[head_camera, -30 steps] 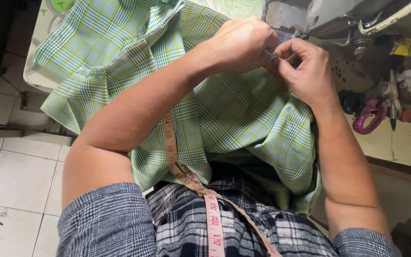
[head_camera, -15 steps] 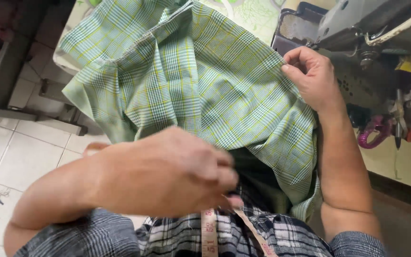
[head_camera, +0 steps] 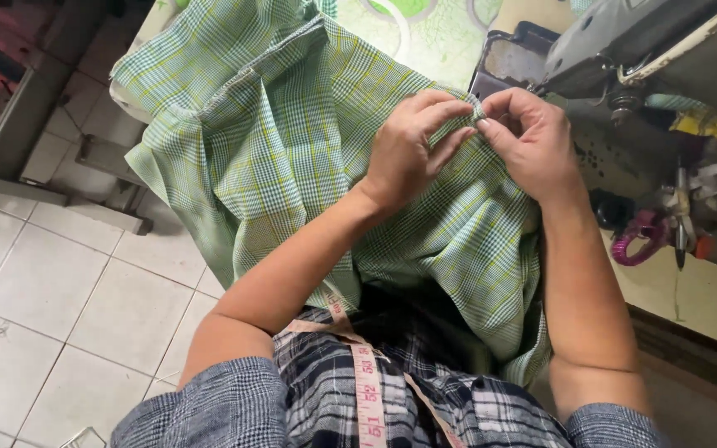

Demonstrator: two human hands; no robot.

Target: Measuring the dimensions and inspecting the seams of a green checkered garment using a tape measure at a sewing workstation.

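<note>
Fingertips of both our hands meet on one small fold of the green plaid fabric (head_camera: 292, 158). Our left hand (head_camera: 408, 149) pinches the fold from the near side, and our right hand (head_camera: 529, 145) pinches it from the far side, so the two nearly touch. The fold sits just in front of the sewing machine (head_camera: 624, 50), which stands at the far right part of the counter (head_camera: 707, 307).

From that pinch the cloth spreads down across our lap and over the counter's left edge toward the tiled floor (head_camera: 60, 299). A pink measuring tape (head_camera: 367, 390) hangs down over our dark checked shirt. A pink-handled tool (head_camera: 641, 236) lies on the counter to the right, near the machine.

We judge the fold could slip, since only fingertips hold it while much loose cloth hangs off the edge and drags at it.

Half a second ago our left hand was low over our lap and off the cloth, and only the right held the edge; now both grip it together.
</note>
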